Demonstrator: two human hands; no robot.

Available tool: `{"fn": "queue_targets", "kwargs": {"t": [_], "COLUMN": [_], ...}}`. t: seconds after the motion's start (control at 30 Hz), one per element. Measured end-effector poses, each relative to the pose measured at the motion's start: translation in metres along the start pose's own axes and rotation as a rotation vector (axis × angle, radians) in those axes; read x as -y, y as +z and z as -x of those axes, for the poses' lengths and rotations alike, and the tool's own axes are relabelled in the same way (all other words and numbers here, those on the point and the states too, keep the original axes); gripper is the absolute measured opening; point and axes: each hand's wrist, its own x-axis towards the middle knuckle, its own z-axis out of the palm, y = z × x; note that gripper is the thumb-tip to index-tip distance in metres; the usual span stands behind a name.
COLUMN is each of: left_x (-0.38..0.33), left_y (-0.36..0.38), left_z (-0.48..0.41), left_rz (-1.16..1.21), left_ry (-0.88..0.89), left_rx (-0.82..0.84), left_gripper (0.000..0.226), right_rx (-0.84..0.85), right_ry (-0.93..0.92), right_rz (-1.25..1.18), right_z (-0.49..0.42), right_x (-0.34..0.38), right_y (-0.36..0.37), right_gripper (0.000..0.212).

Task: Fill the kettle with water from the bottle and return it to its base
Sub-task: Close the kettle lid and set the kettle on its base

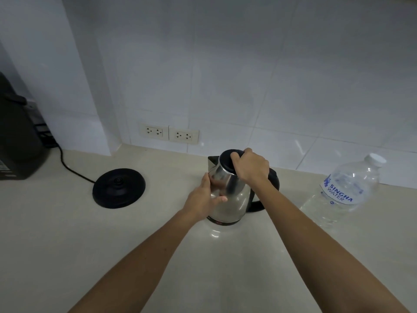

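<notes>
Both forearms are bare from the bottom edge of the view up to the wrists, with no sleeve showing behind either hand. The left hand (204, 197) and the right hand (250, 167) are bare too: no glove, ring, watch or band at the wrist. The nails visible are short and plain.

Left hand (204, 195) steadying kettle (230, 199), right hand (250, 168) gripping lid (226, 160), bottle (347, 190) nearby

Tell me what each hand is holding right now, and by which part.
Both are on the kettle: the left hand steadies its steel side below the spout, and the right hand grips the black lid on top.
</notes>
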Motion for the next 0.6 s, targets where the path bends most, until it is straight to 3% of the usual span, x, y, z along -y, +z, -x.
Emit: {"fn": "queue_targets", "kwargs": {"t": [0.17,0.37,0.43,0.5,0.6], "left_x": [-0.002,-0.012,-0.013,-0.011,-0.009], "left_y": [-0.001,-0.005,-0.006,-0.006,-0.005], "left_z": [0.003,0.006,0.007,0.006,0.006], "left_rz": [-0.011,-0.017,-0.020,-0.031,-0.038], "left_ry": [-0.015,-0.011,-0.007,-0.002,0.000], "left_rx": [0.010,0.017,0.018,0.012,0.004], "left_gripper": [0.094,0.084,0.078,0.073,0.075], "right_rx": [-0.002,0.033,0.049,-0.009,-0.051], "right_ry": [-0.049,-0.114,-0.170,-0.190,-0.083], "right_rz": [0.047,0.041,0.026,-0.103,-0.599], "right_z": [0.000,0.003,0.004,0.006,0.022], "right_x": [0.000,-0.008,-0.021,-0.045,-0.086], "right_y": [0.002,-0.005,-0.010,-0.010,0.006], "right_gripper": [0.046,0.072,0.072,0.061,0.039]}}
